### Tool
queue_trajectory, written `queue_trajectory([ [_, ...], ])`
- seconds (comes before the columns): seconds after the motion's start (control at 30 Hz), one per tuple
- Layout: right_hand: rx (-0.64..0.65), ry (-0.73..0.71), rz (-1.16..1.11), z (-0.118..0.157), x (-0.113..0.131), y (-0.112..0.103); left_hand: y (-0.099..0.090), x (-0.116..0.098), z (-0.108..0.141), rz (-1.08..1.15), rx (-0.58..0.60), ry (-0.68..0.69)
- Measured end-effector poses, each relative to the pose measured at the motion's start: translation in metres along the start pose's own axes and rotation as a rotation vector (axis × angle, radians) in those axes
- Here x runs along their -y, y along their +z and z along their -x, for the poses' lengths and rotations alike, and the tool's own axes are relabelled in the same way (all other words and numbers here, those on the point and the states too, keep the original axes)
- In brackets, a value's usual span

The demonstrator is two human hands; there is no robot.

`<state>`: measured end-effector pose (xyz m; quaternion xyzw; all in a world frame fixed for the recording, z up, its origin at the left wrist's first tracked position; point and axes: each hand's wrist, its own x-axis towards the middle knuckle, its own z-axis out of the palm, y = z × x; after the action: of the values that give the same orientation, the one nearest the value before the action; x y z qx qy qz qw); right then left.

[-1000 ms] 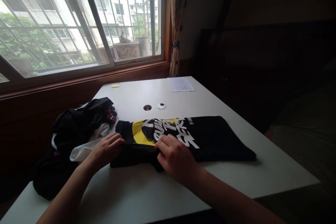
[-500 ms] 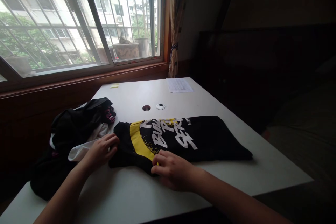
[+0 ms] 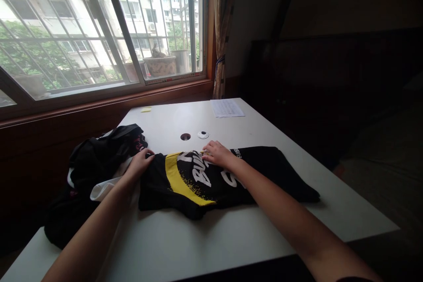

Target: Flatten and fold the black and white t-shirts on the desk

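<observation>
A black T-shirt [image 3: 185, 185] with a yellow band and white lettering lies folded lengthwise across the table. My left hand [image 3: 141, 163] is at its far left corner, fingertips closed on the edge of the cloth. Over the lettering reaches my right arm. My right hand [image 3: 218, 154] is at the far long edge, thumb and fingers curled on the fabric there; the fingertips show only in part. Left of the T-shirt is a heap of dark clothes [image 3: 95, 154], with a rolled white piece of cloth [image 3: 102, 190] sticking out beside my left forearm.
The white table [image 3: 211, 238] has a cable hole [image 3: 185, 137] and a round white cap [image 3: 202, 134] beyond the T-shirt. Printed papers [image 3: 227, 108] and yellow sticky notes [image 3: 146, 109] lie near the far edge. A barred window [image 3: 99, 31] and a tied curtain [image 3: 220, 53] stand behind.
My right hand has moved from the near edge of the T-shirt across to its far edge. My left hand has shifted slightly farther away, to the far left corner.
</observation>
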<state>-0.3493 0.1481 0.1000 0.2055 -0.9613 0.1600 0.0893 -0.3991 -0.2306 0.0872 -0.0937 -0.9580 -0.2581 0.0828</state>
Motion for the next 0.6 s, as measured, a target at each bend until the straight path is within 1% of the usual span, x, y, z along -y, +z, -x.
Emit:
queue_trajectory([
  [0.1,-0.003,0.020,0.025,-0.002,-0.014,0.010,0.002,0.006,0.008,-0.038,-0.104,-0.050],
  [0.2,-0.020,0.025,0.029,0.002,-0.021,0.014,0.003,0.004,0.017,-0.110,-0.169,-0.039],
  [0.3,-0.046,0.025,0.033,0.006,-0.024,0.013,0.000,-0.008,0.021,-0.187,-0.205,0.041],
  [0.37,-0.069,0.026,0.035,0.007,-0.018,0.011,-0.003,-0.022,0.022,-0.221,-0.210,0.135],
  [0.4,-0.089,0.007,0.030,0.008,-0.012,0.010,-0.003,-0.029,0.022,-0.232,-0.194,0.193],
  [0.47,-0.145,-0.097,-0.002,0.012,0.007,0.009,0.000,-0.041,0.023,-0.244,-0.111,0.311],
  [0.53,-0.186,-0.281,-0.061,0.021,0.035,0.010,0.008,-0.048,0.025,-0.250,0.011,0.396],
  [0.57,-0.183,-0.363,-0.093,0.028,0.050,0.011,0.013,-0.049,0.026,-0.254,0.069,0.416],
  [0.6,-0.133,-0.458,-0.117,0.036,0.065,0.012,0.019,-0.048,0.028,-0.260,0.118,0.420],
])
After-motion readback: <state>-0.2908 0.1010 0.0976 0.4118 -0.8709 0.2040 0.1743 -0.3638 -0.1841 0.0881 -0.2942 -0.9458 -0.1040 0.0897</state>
